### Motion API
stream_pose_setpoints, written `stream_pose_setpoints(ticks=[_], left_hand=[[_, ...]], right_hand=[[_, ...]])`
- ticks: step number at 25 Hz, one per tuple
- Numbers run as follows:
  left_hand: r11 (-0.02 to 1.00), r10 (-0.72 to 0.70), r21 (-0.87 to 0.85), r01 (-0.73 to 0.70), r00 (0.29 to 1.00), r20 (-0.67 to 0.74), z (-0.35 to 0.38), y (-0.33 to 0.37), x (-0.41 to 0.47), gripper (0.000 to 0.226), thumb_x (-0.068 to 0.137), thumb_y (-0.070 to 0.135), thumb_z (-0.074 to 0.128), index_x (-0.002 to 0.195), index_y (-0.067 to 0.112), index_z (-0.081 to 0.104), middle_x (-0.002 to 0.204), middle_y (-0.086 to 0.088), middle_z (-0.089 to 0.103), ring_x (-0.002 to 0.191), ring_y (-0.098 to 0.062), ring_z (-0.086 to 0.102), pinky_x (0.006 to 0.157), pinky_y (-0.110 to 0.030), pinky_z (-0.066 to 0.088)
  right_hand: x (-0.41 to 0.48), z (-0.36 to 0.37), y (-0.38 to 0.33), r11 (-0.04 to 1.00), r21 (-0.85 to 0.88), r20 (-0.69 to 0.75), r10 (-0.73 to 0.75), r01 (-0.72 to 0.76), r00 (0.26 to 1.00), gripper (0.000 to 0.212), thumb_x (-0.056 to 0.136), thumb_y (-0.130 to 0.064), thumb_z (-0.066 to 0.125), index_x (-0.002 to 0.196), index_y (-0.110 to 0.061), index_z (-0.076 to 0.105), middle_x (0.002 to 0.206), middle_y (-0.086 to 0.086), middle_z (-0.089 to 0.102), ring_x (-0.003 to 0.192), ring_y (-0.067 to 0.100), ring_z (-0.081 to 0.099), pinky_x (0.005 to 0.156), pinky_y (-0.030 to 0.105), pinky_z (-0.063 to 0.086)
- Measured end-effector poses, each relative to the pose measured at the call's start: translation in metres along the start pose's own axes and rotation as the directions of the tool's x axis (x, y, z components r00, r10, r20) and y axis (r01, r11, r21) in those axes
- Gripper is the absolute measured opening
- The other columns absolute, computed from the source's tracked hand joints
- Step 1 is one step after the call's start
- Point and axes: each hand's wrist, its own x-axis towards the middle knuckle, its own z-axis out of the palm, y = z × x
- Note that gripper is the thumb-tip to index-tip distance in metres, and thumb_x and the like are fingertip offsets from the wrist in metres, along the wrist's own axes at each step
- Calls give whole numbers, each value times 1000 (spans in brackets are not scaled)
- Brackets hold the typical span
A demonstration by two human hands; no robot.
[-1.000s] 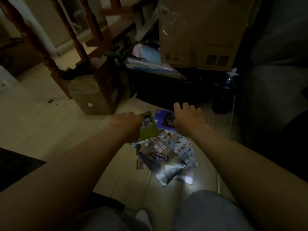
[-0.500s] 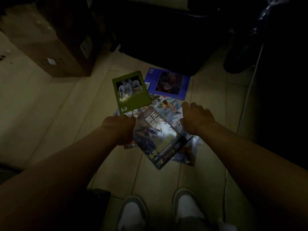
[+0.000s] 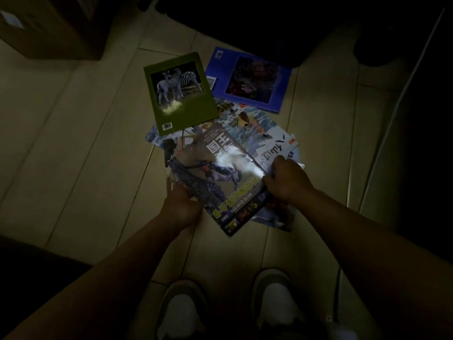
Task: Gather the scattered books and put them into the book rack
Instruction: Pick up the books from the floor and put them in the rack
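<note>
Several thin books lie in a loose pile on the tiled floor. A green book with a zebra photo (image 3: 180, 94) rests at the pile's far left, and a blue book (image 3: 250, 79) lies beside it to the right. On top of the near part sits a glossy animal encyclopedia (image 3: 220, 177). My right hand (image 3: 285, 180) grips its right edge with curled fingers. My left hand (image 3: 180, 207) holds the pile's near left edge, its fingers hidden under the books. A pale illustrated book (image 3: 262, 133) lies beneath. No book rack is in view.
A cardboard box (image 3: 51, 28) stands at the far left. Dark furniture (image 3: 245, 18) fills the far side, and a dark shape runs down the right. My two shoes (image 3: 183, 312) are at the bottom, close to the pile. The room is dim.
The camera has tilted down and closer to the pile. Both hands have dropped onto the books and closed on the edges of the encyclopedia and the pile.
</note>
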Motion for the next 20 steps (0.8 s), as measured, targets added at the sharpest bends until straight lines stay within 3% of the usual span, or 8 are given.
stream_pose_setpoints(ticks=[3, 6, 8, 11, 13, 16, 18, 20], left_hand=[[976, -3, -219, -3, 1000, -28, 13, -5, 5, 21, 73, 24, 75, 93, 17, 70, 108, -16, 69, 106, -40, 62, 91, -54, 51], [963, -43, -266, 35, 999, -24, 12, -7, 8, 25, 79, 16, 74, 100, 4, 69, 107, -21, 67, 107, -43, 60, 92, -56, 50], [982, -10, -189, -2, 998, -64, 11, -6, 8, 24, 82, 15, 69, 100, 0, 67, 103, -22, 67, 103, -40, 61, 90, -50, 52], [995, 97, 22, -95, 973, -208, 3, 6, 6, 9, 85, 17, 65, 81, 10, 66, 81, -10, 66, 81, -28, 62, 67, -32, 46], [966, 240, 163, -199, 926, -293, -9, 23, 9, 11, 86, 14, 63, 93, 5, 62, 89, -11, 63, 83, -26, 57, 65, -31, 44], [753, 535, 531, -388, 831, -152, -29, 57, 22, 52, 81, 12, 70, 128, 2, 50, 122, -19, 51, 109, -35, 49, 84, -39, 45], [457, 628, 771, -444, 775, 74, -41, 86, 21, 70, 77, 20, 76, 137, 5, 42, 134, -19, 45, 119, -39, 45, 94, -45, 42], [233, 652, 861, -452, 730, 207, -48, 110, 11, 73, 80, 29, 74, 142, 11, 38, 138, -16, 45, 122, -38, 46, 98, -45, 40]], right_hand=[[2, 5, -2, 1000, 15, 20, 19, -19, 1000, 31, 85, -21, 68, 107, -9, 50, 112, 16, 57, 105, 33, 57, 75, 32, 44], [4, 4, -5, 998, 33, 33, 57, -58, 998, 34, 85, -20, 70, 109, -5, 51, 111, 16, 59, 103, 33, 58, 75, 33, 46], [3, 1, -9, 995, 76, 54, 67, -71, 996, 41, 85, -26, 74, 111, -5, 51, 107, 14, 59, 99, 30, 57, 72, 32, 43], [1, -2, -15, 993, 117, 59, 22, -29, 998, 37, 87, -26, 70, 109, -6, 48, 98, 10, 54, 88, 25, 51, 66, 31, 37], [-1, -7, -20, 985, 173, 70, -36, 23, 997, 26, 91, -23, 64, 101, -11, 43, 89, 5, 49, 77, 19, 45, 57, 32, 32], [-1, -23, -35, 956, 243, 87, -192, 166, 978, 19, 92, -11, 56, 90, -14, 38, 80, 2, 43, 72, 15, 38, 59, 32, 29], [-1, -36, -47, 924, 246, 76, -319, 292, 945, 18, 87, -3, 54, 87, -15, 40, 85, 8, 48, 80, 24, 45, 68, 35, 38], [-5, -54, -62, 893, 235, 79, -410, 383, 909, 21, 83, 2, 53, 87, -15, 42, 89, 12, 51, 81, 28, 49, 68, 36, 41]])
